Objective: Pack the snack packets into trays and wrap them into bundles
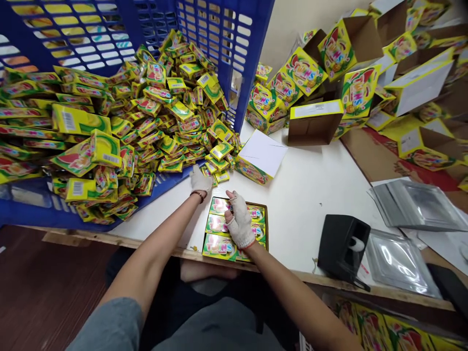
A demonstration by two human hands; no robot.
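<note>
My left hand (201,180), in a white fingertip-less glove, is at the edge of a heap of small yellow-green candy packs (220,151) spilling from the blue crate. Its fingers are mostly hidden behind the back of the hand. In front of me lies an open display box (267,229) holding rows of yellow-green packs (219,245) marked "TWINS". Over that box is my right hand (241,224), gloved too, thumb and forefinger apart, with no pack visible in it. The hand covers some of the packs in the middle.
A blue plastic crate (252,63) full of packs stands at left. A white-topped carton (263,153) sits beyond the box. Empty cartons (316,119) pile up at back right. A black tape dispenser (341,248) and clear plastic trays (402,261) are at right.
</note>
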